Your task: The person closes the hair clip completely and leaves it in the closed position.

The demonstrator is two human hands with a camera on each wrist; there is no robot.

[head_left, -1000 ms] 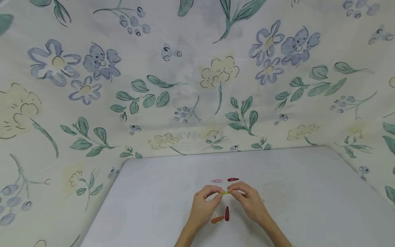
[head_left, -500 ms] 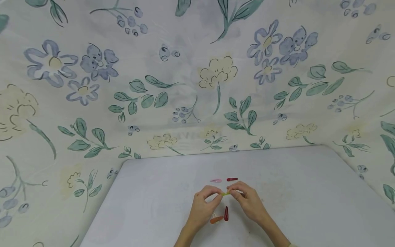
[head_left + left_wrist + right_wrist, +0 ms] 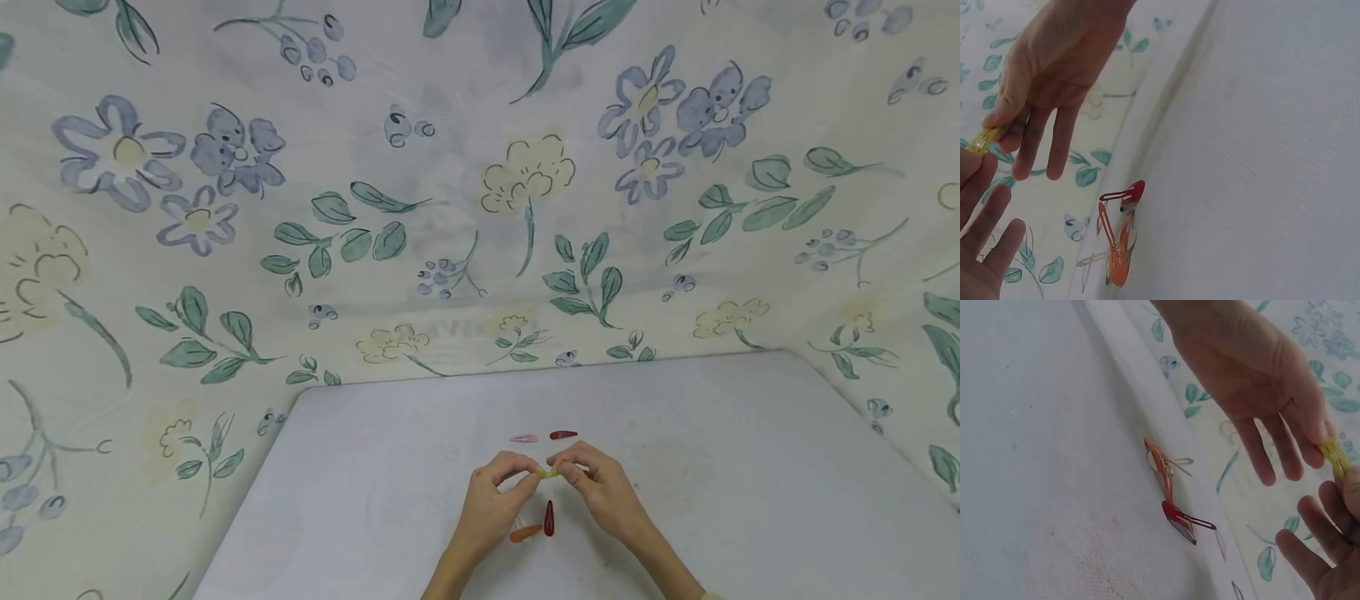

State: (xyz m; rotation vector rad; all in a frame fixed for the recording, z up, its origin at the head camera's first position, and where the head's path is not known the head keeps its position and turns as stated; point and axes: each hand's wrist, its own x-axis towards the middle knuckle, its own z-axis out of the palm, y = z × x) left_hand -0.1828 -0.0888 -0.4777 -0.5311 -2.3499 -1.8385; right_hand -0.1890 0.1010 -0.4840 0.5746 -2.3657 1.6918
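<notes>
Flowers and leaves cover a big pale cloth [image 3: 450, 233] that stands up behind and at the sides. Two bunches of blue flowers are on it, with three flowers in each bunch. Next biggest is one white table [image 3: 360, 483], with rounded corners at the back.

Two bare hands are over the table. The left hand [image 3: 491, 500] pinches one end of a yellow clip, and the right hand [image 3: 609, 493] pinches the other end. Each hand uses its thumb and a finger, and the other fingers stick out loosely. So both hands have hold of the same one clip.

I count six hair clips in all. Five lie on the table. One orange clip [image 3: 525, 534] is near the left hand's wrist. One pale clip [image 3: 1092, 259] pokes out beside it, crossing it, and part of it is hidden. Just beside them is one red clip [image 3: 550, 518], pointing away from the person. Farther back, past the fingers, are one more red clip [image 3: 563, 435] on the right and one pink clip [image 3: 523, 437] on the left, side by side but apart.

Smallest to see is the one yellow clip [image 3: 1335, 455], held up between the two hands. Fingertips cover its ends.
</notes>
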